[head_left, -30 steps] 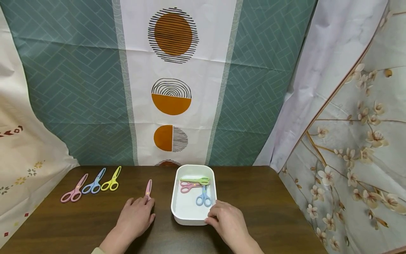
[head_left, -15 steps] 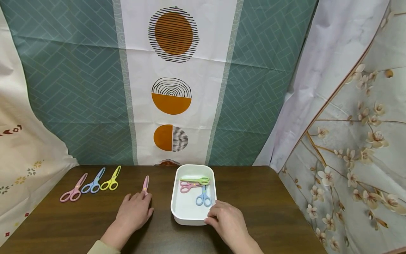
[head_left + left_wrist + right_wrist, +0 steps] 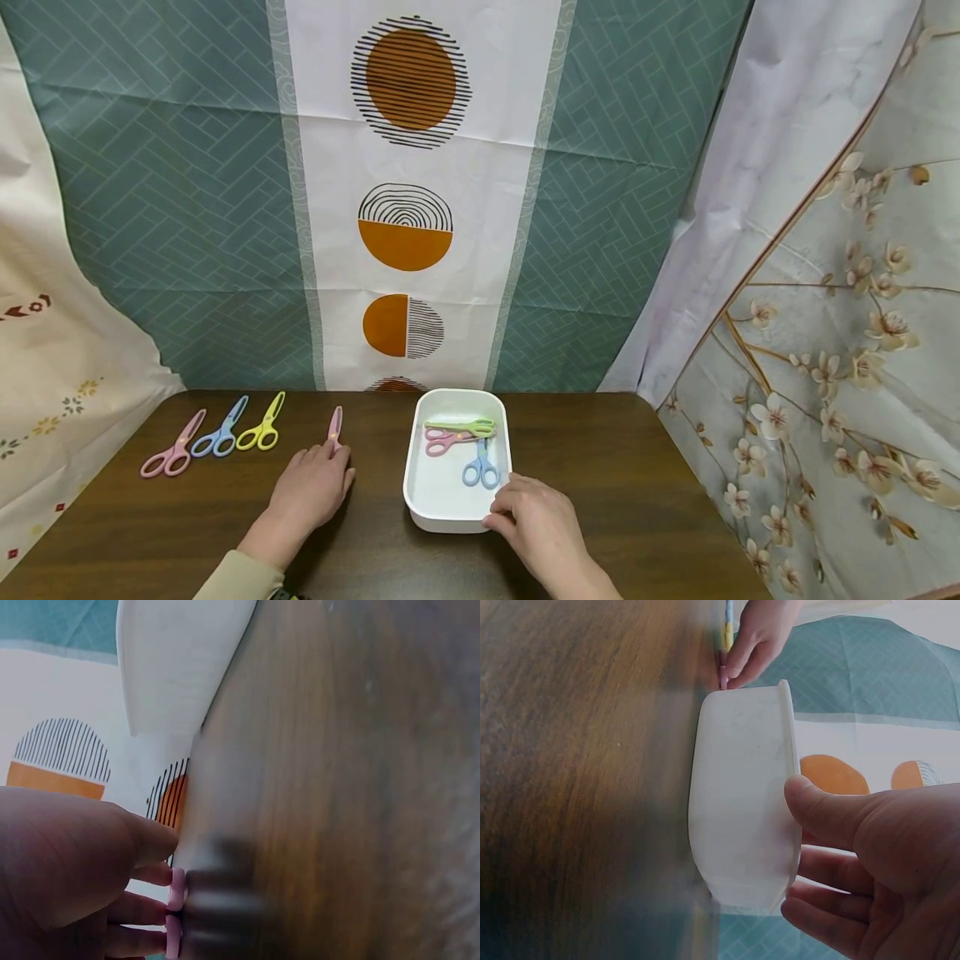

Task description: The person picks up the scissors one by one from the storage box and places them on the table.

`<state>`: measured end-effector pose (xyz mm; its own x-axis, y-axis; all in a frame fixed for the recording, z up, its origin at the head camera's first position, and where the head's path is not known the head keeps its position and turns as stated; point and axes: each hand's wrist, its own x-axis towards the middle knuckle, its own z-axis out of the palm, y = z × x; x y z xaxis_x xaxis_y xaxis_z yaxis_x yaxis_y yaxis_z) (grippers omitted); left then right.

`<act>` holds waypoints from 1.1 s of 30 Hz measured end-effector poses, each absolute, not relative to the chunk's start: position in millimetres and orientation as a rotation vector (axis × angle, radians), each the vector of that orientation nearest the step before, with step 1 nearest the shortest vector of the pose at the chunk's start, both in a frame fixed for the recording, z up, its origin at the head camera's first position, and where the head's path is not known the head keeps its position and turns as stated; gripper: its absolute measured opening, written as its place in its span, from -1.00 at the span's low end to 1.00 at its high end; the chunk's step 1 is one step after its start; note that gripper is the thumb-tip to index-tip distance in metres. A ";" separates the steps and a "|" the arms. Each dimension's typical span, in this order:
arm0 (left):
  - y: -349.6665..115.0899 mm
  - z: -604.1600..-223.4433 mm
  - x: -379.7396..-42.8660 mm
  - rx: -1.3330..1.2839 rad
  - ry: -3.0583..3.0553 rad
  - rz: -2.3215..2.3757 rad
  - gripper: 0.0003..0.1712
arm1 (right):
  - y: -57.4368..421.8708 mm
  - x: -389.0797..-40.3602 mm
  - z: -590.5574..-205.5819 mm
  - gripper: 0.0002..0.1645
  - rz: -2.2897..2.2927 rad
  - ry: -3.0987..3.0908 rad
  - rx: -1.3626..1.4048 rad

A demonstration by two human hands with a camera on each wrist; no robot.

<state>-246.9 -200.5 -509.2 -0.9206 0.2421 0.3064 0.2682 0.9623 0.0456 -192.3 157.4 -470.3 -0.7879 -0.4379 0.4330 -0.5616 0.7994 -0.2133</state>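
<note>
My left hand (image 3: 311, 487) lies over the handles of pink scissors (image 3: 334, 425), whose blade points away from me on the dark table. In the left wrist view, nearly straight fingertips touch the scissors' pink handle loops (image 3: 175, 892); the thumb stays apart from them. My right hand (image 3: 536, 521) holds the near right corner of a white tray (image 3: 450, 525), with the thumb on the rim and fingers along the side, as the right wrist view shows. Inside the tray lie green scissors (image 3: 459, 427), pink scissors (image 3: 438, 444) partly beneath them, and blue scissors (image 3: 482, 468).
On the table's left part, side by side, lie pink scissors (image 3: 176, 450), blue scissors (image 3: 222, 432) and yellow scissors (image 3: 261, 427), blades pointing away. A patterned curtain (image 3: 405, 250) hangs along the table's back edge. Flowered cloth (image 3: 825, 417) hangs on the right.
My left hand has slid the pink scissors to the left and slightly away from me, towards the row of three. The right hand and tray have stayed in place.
</note>
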 end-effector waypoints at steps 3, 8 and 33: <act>-202.7 -509.1 -250.3 -0.364 -2.839 -0.127 -0.69 | 157.3 -192.4 -470.8 -0.78 0.474 -2.629 0.758; -206.3 -508.8 -254.2 -0.350 -2.863 -0.120 -0.69 | 157.1 -192.6 -471.8 -0.78 0.470 -2.629 0.762; -226.2 -508.7 -270.0 -0.270 -2.900 -0.143 -0.56 | 157.7 -192.2 -470.0 -0.78 0.455 -2.618 0.762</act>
<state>-270.0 -226.2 -508.7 -0.9577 0.1708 0.2318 0.1927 0.9784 0.0754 -192.2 157.7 -470.0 -0.7830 -0.4435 0.4362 -0.5646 0.8011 -0.1989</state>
